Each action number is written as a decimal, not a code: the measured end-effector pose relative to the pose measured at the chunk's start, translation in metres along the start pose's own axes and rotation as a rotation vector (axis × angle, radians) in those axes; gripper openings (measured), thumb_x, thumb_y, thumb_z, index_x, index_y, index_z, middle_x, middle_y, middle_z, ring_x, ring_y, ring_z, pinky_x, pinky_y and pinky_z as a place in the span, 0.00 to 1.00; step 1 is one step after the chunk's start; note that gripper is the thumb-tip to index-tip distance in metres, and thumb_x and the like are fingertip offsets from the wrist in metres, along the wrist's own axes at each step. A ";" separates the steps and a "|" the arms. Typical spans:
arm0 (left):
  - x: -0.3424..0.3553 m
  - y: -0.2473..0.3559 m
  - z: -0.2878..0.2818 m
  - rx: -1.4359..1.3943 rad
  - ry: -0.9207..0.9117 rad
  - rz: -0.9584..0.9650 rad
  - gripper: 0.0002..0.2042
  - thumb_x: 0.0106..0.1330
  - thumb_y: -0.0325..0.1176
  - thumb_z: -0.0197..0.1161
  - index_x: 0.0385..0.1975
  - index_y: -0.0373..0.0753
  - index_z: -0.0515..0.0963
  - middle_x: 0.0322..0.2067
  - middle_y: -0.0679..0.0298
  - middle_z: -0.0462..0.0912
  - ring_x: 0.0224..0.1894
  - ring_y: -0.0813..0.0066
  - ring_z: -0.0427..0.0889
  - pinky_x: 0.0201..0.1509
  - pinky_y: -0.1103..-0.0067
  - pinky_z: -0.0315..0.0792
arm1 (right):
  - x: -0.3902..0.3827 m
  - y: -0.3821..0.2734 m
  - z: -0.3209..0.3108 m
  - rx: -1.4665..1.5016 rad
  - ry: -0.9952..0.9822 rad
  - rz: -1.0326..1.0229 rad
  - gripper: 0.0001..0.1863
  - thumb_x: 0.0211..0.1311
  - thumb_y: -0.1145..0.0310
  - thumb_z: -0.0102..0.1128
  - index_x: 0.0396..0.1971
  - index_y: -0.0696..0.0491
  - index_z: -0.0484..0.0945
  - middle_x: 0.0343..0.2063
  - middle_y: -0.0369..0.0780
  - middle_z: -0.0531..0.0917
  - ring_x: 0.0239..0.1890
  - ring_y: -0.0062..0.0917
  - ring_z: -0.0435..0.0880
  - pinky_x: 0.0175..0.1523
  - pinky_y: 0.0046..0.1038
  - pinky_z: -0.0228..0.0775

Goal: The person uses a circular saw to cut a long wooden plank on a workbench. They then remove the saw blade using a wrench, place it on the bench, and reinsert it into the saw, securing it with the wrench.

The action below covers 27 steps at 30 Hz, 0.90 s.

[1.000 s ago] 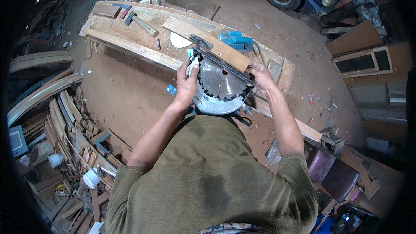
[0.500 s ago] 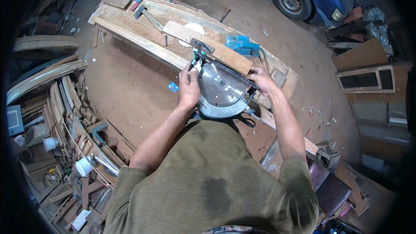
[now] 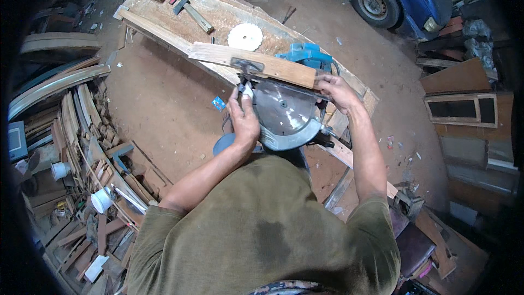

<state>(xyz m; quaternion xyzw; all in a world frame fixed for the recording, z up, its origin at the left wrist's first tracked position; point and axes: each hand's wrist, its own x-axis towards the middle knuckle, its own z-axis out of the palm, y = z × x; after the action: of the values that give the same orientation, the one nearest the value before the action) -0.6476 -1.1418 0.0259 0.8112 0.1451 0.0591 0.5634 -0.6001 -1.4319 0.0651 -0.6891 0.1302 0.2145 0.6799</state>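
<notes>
A circular saw is held in front of my body with its round, shiny blade facing up. Along its far side lies a wooden board with a dark metal fitting on it. My left hand grips the saw's left end, thumb and fingers closed around its edge beside a small white piece. At the other end, my right hand is closed on the saw's edge by the board's right tip; some of its fingers are hidden.
Beyond the saw, a sawdust-covered workbench carries a hammer, a white toothed disc and a blue power tool. Timber offcuts pile up on the left. A blue vehicle stands far right.
The saw and board have turned, and the board's left end has swung nearer to me. The white toothed disc and the hammer's handle now show fully. Both hands keep their grip.
</notes>
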 end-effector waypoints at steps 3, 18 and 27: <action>0.008 -0.018 -0.001 -0.106 0.078 0.007 0.24 0.78 0.39 0.51 0.67 0.31 0.64 0.64 0.42 0.66 0.67 0.50 0.65 0.73 0.64 0.57 | -0.006 -0.009 0.008 0.069 -0.055 -0.016 0.16 0.68 0.65 0.64 0.51 0.57 0.81 0.40 0.39 0.87 0.37 0.19 0.85 0.35 0.19 0.73; -0.040 0.074 0.008 0.535 -0.142 0.657 0.07 0.65 0.35 0.69 0.36 0.38 0.85 0.38 0.58 0.82 0.47 0.56 0.77 0.53 0.64 0.70 | 0.066 0.227 -0.074 -0.955 0.419 -0.176 0.15 0.56 0.62 0.70 0.42 0.53 0.84 0.41 0.51 0.83 0.45 0.49 0.84 0.52 0.44 0.77; -0.030 0.092 0.010 0.542 -0.159 0.719 0.07 0.64 0.32 0.67 0.37 0.38 0.86 0.38 0.59 0.83 0.45 0.56 0.78 0.51 0.65 0.70 | 0.070 0.246 -0.051 -0.901 0.618 -0.085 0.20 0.55 0.68 0.68 0.48 0.56 0.81 0.53 0.53 0.77 0.57 0.52 0.78 0.61 0.46 0.72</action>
<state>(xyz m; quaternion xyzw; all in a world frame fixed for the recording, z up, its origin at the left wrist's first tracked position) -0.6582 -1.1897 0.1102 0.9302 -0.1791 0.1483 0.2841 -0.6490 -1.4847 -0.1852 -0.9476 0.1912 0.0090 0.2558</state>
